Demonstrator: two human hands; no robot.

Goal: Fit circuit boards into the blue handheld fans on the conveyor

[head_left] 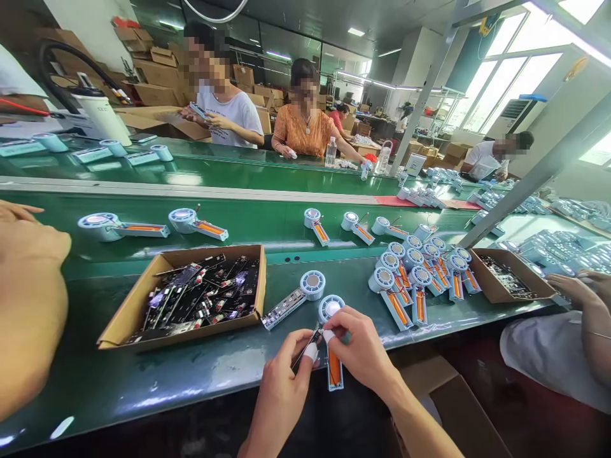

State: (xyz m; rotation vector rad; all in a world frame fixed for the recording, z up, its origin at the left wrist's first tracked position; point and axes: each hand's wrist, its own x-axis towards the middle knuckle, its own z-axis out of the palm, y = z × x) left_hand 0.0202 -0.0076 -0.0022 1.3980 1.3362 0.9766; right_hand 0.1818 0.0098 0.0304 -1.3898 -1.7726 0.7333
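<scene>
My left hand [281, 381] pinches a small dark circuit board [311, 335] between taped thumb and finger. My right hand [360, 350] is closed on a light-blue fan half-shell [333, 343] with a round head and an orange battery in its handle, lying at the near table edge. The board's tip meets the shell just below the round head. A second shell [298, 296] with a board fitted lies just behind. A cardboard box [143, 296] of loose dark circuit boards sits to the left.
A cluster of several battery-fitted shells [420, 280] lies to the right, beside another cardboard box [506, 289]. More shells rest on the green conveyor [267, 219]. A neighbour's arm [28, 299] is at left, another person's hand [580, 289] at right. Workers sit across the line.
</scene>
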